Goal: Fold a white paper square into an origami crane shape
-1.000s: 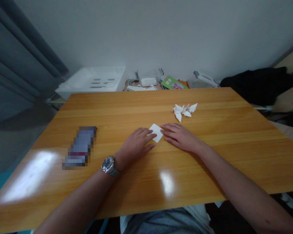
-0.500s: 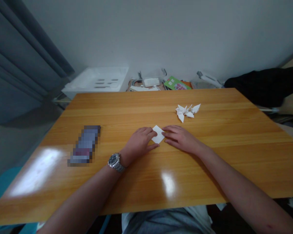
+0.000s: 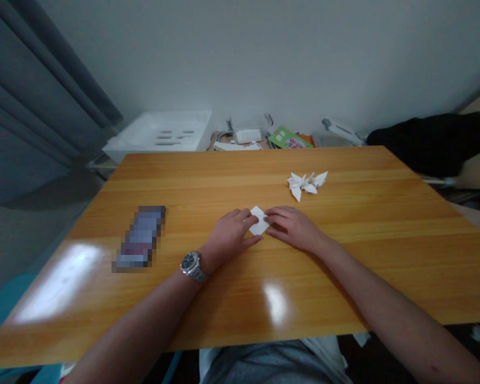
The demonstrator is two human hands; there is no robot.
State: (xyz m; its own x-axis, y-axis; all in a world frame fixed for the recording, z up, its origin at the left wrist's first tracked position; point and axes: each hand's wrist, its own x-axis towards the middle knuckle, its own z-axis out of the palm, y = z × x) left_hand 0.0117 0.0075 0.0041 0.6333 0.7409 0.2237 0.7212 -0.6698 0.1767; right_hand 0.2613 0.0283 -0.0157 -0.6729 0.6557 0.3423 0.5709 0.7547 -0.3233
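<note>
A small white square of paper (image 3: 258, 223) lies flat on the table with one corner pointing away from me. From the left, my left hand (image 3: 234, 232) rests on its edge, fingertips on the paper and thumb stretched along the near side. My right hand (image 3: 290, 226) touches the right corner with its fingertips, fingers apart and extended. Neither hand wraps round the paper. Beyond my right hand sit white folded-paper pieces (image 3: 308, 184) with pointed petals or wings, close together. A watch (image 3: 192, 265) is on my left wrist.
The wooden table (image 3: 208, 298) reaches to the wall side. A pixelated phone-like device (image 3: 142, 237) lies on the left. Behind the table are a white foam tray (image 3: 176, 128), a green booklet (image 3: 288, 138) and a black cloth (image 3: 428, 141).
Both hands have shifted only very slightly: my right fingers and left thumb sit a little closer to the paper. The paper stays in place.
</note>
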